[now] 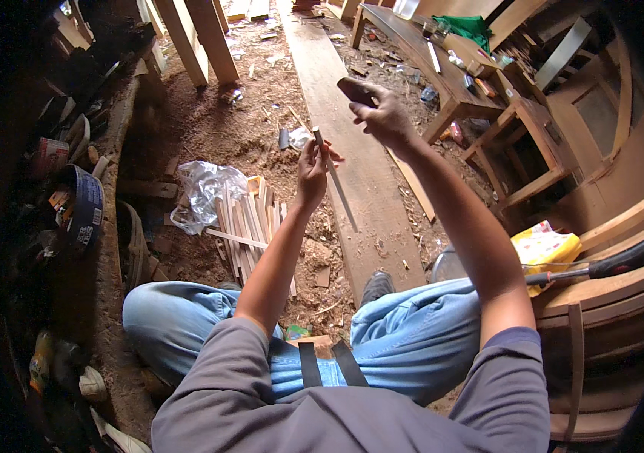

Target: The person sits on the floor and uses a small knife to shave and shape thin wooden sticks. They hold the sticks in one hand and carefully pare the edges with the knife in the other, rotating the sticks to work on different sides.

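Shavings and sawdust cover the floor of this workshop, and a long, wide plank lies along it, running beneath our two grips and on past them. Our left hand is closed around a slim stick; its upper end pokes up above the fingers, and its lower part slants down over the plank. Our right hand, raised farther out and to the right of the left grip, is wrapped around a dark brown block, which juts out from the fingers on the side toward the stick. Block and stick are apart.

Just left of the left grip lies a short dark cylinder. Nearer to us than that grip, and to its left, we see a loose pile of pale wooden strips with a clear plastic bag beside it. Beyond the right grip, to its right, stands a low wooden table with a green cloth. A yellow bag lies nearer to us, right of both grips.
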The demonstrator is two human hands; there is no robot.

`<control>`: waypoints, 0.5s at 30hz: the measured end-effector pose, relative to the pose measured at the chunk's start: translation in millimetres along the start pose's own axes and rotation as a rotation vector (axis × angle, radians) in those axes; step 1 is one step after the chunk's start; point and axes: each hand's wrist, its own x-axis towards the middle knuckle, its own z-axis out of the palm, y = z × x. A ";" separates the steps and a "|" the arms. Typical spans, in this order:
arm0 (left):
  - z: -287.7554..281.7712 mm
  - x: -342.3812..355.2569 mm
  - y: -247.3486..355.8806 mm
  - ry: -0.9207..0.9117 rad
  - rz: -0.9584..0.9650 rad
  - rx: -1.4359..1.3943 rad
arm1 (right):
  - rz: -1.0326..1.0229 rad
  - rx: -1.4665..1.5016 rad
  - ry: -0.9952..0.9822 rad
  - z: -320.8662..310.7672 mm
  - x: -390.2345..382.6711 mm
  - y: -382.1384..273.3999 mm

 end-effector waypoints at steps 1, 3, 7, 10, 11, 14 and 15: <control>0.9 2.6 13.1 -0.001 -0.020 -0.066 | -0.075 0.036 0.030 14.1 6.9 -1.4; 3.5 9.0 40.5 -0.002 -0.005 -0.165 | -0.125 0.066 0.066 36.3 17.9 -3.3; -3.4 20.3 92.1 -0.042 -0.282 -0.190 | -0.523 -0.295 0.286 72.0 11.9 -7.6; -10.0 25.7 115.0 -0.018 -0.460 -0.229 | -0.636 -0.524 0.292 82.6 -7.0 -12.5; -12.9 26.0 119.9 -0.049 -0.484 -0.233 | -0.663 -0.550 0.283 78.1 -11.3 -14.1; -22.3 23.1 129.6 -0.227 -0.503 -0.262 | -0.499 -0.741 0.142 47.7 -13.3 -18.1; -21.1 23.6 129.9 -0.273 -0.503 -0.315 | -0.573 -0.844 0.116 35.4 -11.8 -19.1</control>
